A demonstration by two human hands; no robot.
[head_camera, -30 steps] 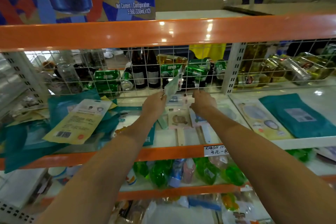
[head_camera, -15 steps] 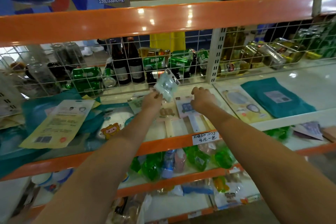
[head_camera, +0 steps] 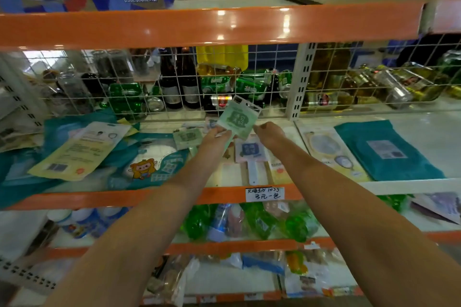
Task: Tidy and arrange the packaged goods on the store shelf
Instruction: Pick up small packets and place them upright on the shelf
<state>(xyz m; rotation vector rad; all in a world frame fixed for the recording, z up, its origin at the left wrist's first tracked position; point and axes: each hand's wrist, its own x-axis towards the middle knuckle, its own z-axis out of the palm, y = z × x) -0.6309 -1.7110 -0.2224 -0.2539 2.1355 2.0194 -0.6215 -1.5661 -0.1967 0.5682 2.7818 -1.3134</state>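
Left hand (head_camera: pixel 216 135) pinches a pale-green packet (head_camera: pixel 237 118) (tilted, long axis toward 1 o'clock) above the store shelf (head_camera: pixel 404 183); right hand (head_camera: pixel 270 133), clenched empty, sits at its 4 o'clock.

Held up at centre: a pale green packet (head_camera: pixel 236 119) with darker green print and a clear top edge. At 6 o'clock of it, a pink card (head_camera: pixel 250 151) bearing a blue square. At 9 o'clock, a cream-yellow pouch (head_camera: pixel 79 149) over teal bags (head_camera: pixel 159 169), one printed with an orange-haired cartoon figure. At 3 o'clock, a plain teal pack (head_camera: pixel 386 149) with a grey label. Overhead, a glossy orange shelf beam (head_camera: pixel 199 26); behind white wire mesh (head_camera: pixel 249 82), green cans (head_camera: pixel 124 92) and dark brown bottles (head_camera: pixel 179 82).
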